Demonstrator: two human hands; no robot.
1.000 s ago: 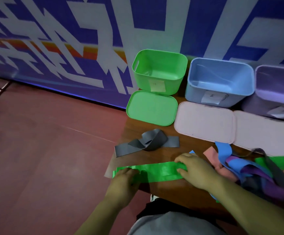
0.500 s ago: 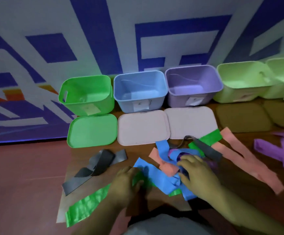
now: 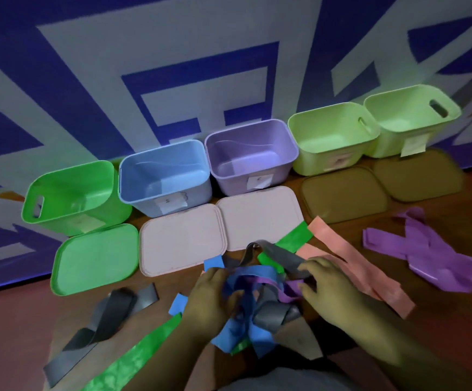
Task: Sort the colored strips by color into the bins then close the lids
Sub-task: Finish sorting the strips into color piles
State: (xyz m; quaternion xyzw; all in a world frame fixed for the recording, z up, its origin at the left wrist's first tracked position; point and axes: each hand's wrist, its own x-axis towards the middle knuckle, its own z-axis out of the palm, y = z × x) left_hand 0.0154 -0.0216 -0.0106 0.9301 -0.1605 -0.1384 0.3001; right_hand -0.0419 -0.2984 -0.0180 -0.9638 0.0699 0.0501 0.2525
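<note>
1. Blue-and-white patterned wall [image 3: 229, 52] backs a brown wooden table [image 3: 460, 218]. The table's left edge falls away at 9 o'clock from the hands, and its near edge meets the person's body at 6 o'clock.
2. Open plastic bins stand along the wall. Seen from the hands, the bright green plastic bin [image 3: 71, 193] is at 10 o'clock, the pale blue plastic bin [image 3: 164, 176] at 11 and the lilac plastic bin [image 3: 251, 153] at 12. All three look empty.
3. A pale pink square lid [image 3: 181, 244] lies flat just in front of the blue bin.
4. A long green fabric strip [image 3: 133, 359] trails off to 7 o'clock, and flat salmon strips [image 3: 364, 266] lie at 3 o'clock.
5. The tangled heap of blue, purple and grey strips [image 3: 257, 303] sits between both hands.
6. The left hand [image 3: 209, 300] grips the heap's 9 o'clock side, with its fingers curled into the blue loops. The right hand [image 3: 333, 289] pinches a grey-and-purple end at the 2 o'clock side.
7. The blue loops run roughly from 12 to 6 o'clock. The left hand is the nearer one to the blue bin, and the space above the pink lid looks free for lifting them across. The purple and grey bands threaded through the loops will probably drag along with them.
</note>
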